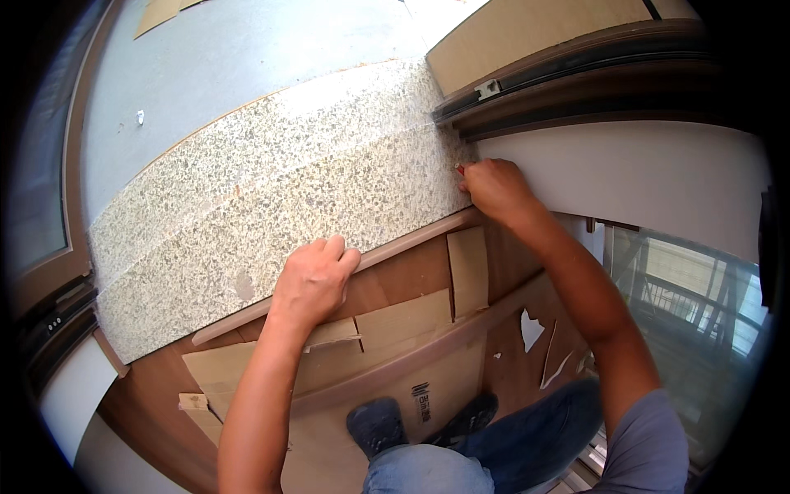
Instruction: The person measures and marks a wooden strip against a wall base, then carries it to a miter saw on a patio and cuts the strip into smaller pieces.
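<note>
Nearest are the person's blue jeans (pixel 428 471) and dark shoes (pixel 376 424), standing on brown cardboard (pixel 325 453) that covers part of the wood. A bit farther up, a long wood strip (pixel 411 248) lies along the front edge of a speckled stone slab (pixel 329 193). The left hand (pixel 314 280) curls over the strip near its middle; its fingertips are hidden, so one cannot tell if it pinches or only presses. Farther right, the right hand (pixel 500 191) is closed on a small red stick (pixel 460 169), just above the stone's right end. The strip seems to be lined up already, but its left end stops short of the stone's left corner. Whether it is stuck down does not show, and no fresh mark can be made out, so that part may be left. Past the stone is a grey floor (pixel 222 70).
</note>
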`<state>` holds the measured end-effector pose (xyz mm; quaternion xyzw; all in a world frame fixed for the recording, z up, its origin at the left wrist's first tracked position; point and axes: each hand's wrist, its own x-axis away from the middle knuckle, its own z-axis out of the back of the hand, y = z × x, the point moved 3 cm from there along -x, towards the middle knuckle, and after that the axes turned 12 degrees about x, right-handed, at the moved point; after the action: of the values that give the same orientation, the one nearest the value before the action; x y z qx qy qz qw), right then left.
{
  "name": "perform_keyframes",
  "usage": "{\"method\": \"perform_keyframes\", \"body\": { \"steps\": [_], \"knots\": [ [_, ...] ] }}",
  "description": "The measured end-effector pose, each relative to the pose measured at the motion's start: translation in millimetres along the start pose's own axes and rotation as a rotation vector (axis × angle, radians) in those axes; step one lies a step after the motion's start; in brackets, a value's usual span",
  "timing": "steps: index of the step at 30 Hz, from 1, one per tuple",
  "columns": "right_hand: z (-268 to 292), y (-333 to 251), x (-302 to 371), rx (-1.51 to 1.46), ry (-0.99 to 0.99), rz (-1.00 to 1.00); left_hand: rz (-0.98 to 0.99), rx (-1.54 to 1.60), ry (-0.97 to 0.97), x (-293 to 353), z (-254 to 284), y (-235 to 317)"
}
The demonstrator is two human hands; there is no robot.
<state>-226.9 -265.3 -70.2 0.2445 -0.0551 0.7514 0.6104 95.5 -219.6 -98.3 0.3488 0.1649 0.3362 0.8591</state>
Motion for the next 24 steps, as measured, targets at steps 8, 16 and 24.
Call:
{"method": "perform_keyframes", "body": {
  "steps": [8,16,24],
  "knots": [
    [26.1,-46.3,-10.1,-0.259,-0.103,0.053,0.0,-0.01,-0.037,-1.4,0.5,2.6],
    [105.1,-51.9,103.3,-0.473,0.24,0.166,-0.034,-0.061,-0.024,1.0,1.6,3.6],
    [-69.0,-83.3,296.9,-0.385,0.022,0.323,-0.011,-0.149,-0.12,-4.4,-3.8,12.9]
  ]
}}
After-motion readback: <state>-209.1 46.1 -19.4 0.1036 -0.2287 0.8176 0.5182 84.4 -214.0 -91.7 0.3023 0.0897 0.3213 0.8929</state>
